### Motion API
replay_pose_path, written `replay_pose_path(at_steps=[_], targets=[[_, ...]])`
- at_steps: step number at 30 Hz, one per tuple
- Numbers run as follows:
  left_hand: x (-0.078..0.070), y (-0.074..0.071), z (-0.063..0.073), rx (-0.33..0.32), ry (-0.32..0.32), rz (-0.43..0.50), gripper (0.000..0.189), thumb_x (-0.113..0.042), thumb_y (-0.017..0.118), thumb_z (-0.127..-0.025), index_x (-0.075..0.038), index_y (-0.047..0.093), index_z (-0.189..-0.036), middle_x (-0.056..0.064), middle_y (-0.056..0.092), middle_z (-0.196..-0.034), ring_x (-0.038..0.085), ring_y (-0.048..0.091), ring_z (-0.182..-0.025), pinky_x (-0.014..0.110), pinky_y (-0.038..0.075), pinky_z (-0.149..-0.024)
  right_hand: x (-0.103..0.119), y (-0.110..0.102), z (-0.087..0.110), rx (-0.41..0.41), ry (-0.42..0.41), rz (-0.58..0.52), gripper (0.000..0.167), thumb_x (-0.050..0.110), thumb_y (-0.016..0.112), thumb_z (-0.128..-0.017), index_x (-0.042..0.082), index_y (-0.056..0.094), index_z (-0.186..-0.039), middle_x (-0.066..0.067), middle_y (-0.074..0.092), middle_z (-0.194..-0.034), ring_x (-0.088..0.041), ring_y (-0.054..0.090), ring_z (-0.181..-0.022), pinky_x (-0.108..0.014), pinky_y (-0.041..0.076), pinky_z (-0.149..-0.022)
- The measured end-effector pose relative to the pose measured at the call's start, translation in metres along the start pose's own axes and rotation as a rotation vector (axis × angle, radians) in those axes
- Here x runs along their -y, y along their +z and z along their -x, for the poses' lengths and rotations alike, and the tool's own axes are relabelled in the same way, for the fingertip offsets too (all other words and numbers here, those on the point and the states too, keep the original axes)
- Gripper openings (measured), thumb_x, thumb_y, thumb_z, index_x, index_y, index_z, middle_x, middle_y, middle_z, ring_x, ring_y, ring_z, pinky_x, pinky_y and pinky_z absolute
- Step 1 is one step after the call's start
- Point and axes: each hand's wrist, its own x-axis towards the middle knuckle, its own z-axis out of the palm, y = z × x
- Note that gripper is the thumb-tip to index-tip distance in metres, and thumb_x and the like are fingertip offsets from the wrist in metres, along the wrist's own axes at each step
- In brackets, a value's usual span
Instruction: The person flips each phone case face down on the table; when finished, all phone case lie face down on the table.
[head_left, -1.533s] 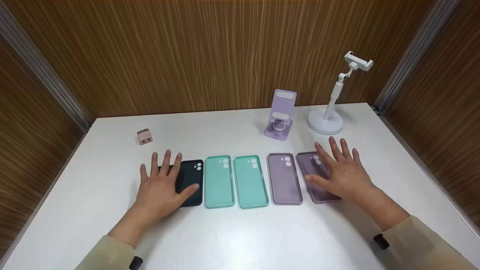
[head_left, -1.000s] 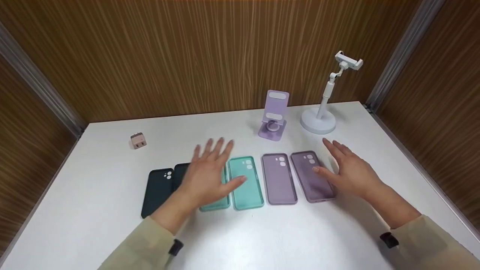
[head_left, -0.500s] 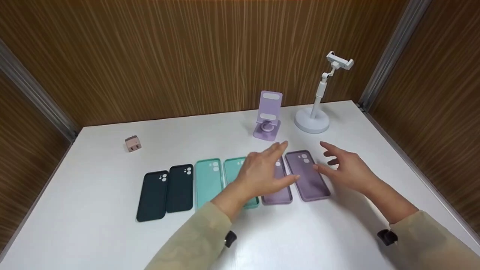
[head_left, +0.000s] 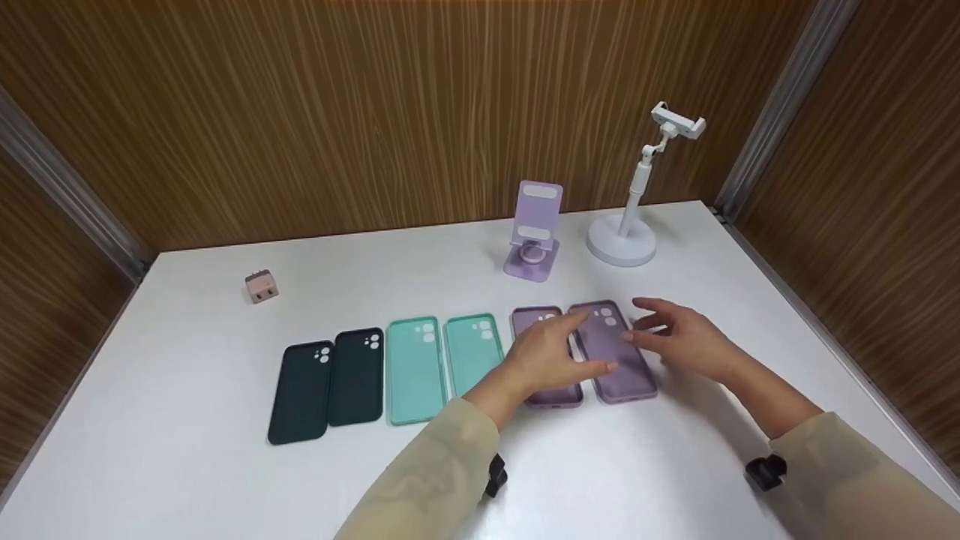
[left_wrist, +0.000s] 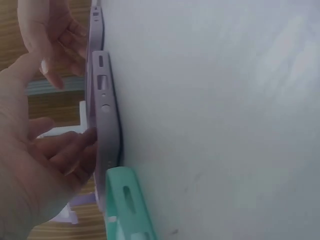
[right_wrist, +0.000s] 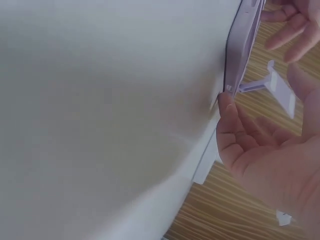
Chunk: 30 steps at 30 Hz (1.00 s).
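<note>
Six phone cases lie side by side in a row. My left hand (head_left: 546,358) is over the left purple phone case (head_left: 556,396), covering its middle; in the left wrist view its fingertips (left_wrist: 89,137) are right at that case's rim. My right hand (head_left: 690,343) is beside the right purple phone case (head_left: 619,367), thumb over its edge and fingers loosely bent. From the right wrist, its index fingertip appears right at the case's corner. Left of these lie two teal phone cases (head_left: 415,375), one partly hidden by my left wrist, and two dark phone cases (head_left: 358,379).
Behind the purple cases stands a folding purple phone stand (head_left: 534,225). A tall white phone holder (head_left: 622,238) with a round base is to its right. A pink charger plug (head_left: 261,286) sits at the back left of the white table (head_left: 165,390), which wood-grain panels (head_left: 337,112) enclose.
My left hand has swept right from the dark cases, across the teal ones, to the purple pair. My right hand has bent its fingers and drawn in beside the right purple case. The view has shifted slightly.
</note>
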Motion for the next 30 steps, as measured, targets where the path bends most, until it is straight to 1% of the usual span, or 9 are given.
replay_pose_path(at_steps=[4,7,10,12,15,18,23,25,30], targets=[[0.004,0.005,-0.003,0.027,-0.012,0.032,0.09,-0.057,0.081,-0.089,-0.013,0.049,-0.16,0.008,0.054,-0.158,0.025,0.049,-0.146,0.036,0.036,-0.121,-0.003,0.002,-0.004,0.05,0.057,-0.046,0.081,0.04,0.072,-0.102,-0.001,0.037,-0.162,-0.026,0.062,-0.142,-0.039,0.063,-0.124,-0.042,0.058,-0.091],[0.006,0.007,-0.004,0.04,-0.011,0.007,0.091,-0.055,0.084,-0.086,-0.011,0.051,-0.158,0.01,0.055,-0.157,0.026,0.049,-0.145,0.034,0.036,-0.121,-0.006,0.004,-0.005,0.066,0.075,-0.053,0.079,0.038,0.073,-0.101,-0.001,0.039,-0.161,-0.025,0.06,-0.143,-0.039,0.061,-0.127,-0.042,0.055,-0.095],[0.006,0.008,-0.003,0.056,-0.01,-0.048,0.093,-0.055,0.086,-0.084,-0.01,0.052,-0.158,0.012,0.054,-0.156,0.028,0.049,-0.144,0.035,0.036,-0.121,-0.008,0.007,-0.006,0.063,0.071,-0.037,0.076,0.035,0.074,-0.101,-0.002,0.043,-0.159,-0.025,0.06,-0.142,-0.04,0.059,-0.127,-0.044,0.053,-0.099],[0.005,0.009,-0.003,0.061,-0.007,-0.096,0.095,-0.057,0.087,-0.082,-0.01,0.052,-0.157,0.011,0.054,-0.155,0.027,0.049,-0.142,0.034,0.037,-0.12,-0.009,0.008,-0.007,0.06,0.065,-0.029,0.074,0.034,0.076,-0.1,-0.002,0.046,-0.157,-0.025,0.06,-0.142,-0.04,0.059,-0.126,-0.045,0.052,-0.101],[0.003,0.01,-0.003,0.065,-0.008,-0.157,0.097,-0.059,0.088,-0.08,-0.01,0.053,-0.156,0.008,0.053,-0.153,0.025,0.05,-0.139,0.031,0.039,-0.118,-0.009,0.009,-0.008,0.062,0.06,-0.02,0.075,0.033,0.077,-0.098,-0.003,0.047,-0.156,-0.025,0.06,-0.143,-0.039,0.058,-0.125,-0.045,0.05,-0.101],[0.002,0.011,-0.003,0.073,-0.015,-0.192,0.098,-0.061,0.088,-0.08,-0.011,0.054,-0.156,0.006,0.053,-0.154,0.023,0.05,-0.138,0.03,0.039,-0.117,-0.009,0.009,-0.008,0.068,0.058,-0.019,0.076,0.033,0.079,-0.097,-0.004,0.047,-0.156,-0.026,0.059,-0.145,-0.038,0.057,-0.123,-0.043,0.049,-0.099],[0.003,0.013,-0.004,0.081,-0.027,-0.204,0.1,-0.062,0.088,-0.079,-0.01,0.053,-0.157,0.006,0.051,-0.156,0.023,0.049,-0.139,0.03,0.039,-0.117,-0.011,0.009,-0.009,0.075,0.055,-0.017,0.077,0.03,0.08,-0.097,-0.004,0.046,-0.157,-0.026,0.058,-0.145,-0.035,0.057,-0.119,-0.04,0.048,-0.097],[0.003,0.014,-0.004,0.087,-0.036,-0.202,0.1,-0.063,0.087,-0.079,-0.01,0.053,-0.157,0.006,0.049,-0.158,0.023,0.048,-0.14,0.031,0.039,-0.118,-0.012,0.009,-0.009,0.079,0.06,-0.02,0.077,0.03,0.08,-0.097,-0.003,0.046,-0.157,-0.025,0.058,-0.146,-0.034,0.056,-0.12,-0.04,0.048,-0.098],[0.003,0.014,-0.005,0.097,-0.043,-0.215,0.1,-0.065,0.086,-0.08,-0.012,0.052,-0.158,0.006,0.047,-0.16,0.024,0.046,-0.143,0.033,0.038,-0.119,-0.012,0.008,-0.008,0.09,0.063,-0.037,0.077,0.03,0.08,-0.097,0.0,0.045,-0.159,-0.025,0.055,-0.151,-0.035,0.054,-0.123,-0.044,0.046,-0.101]])
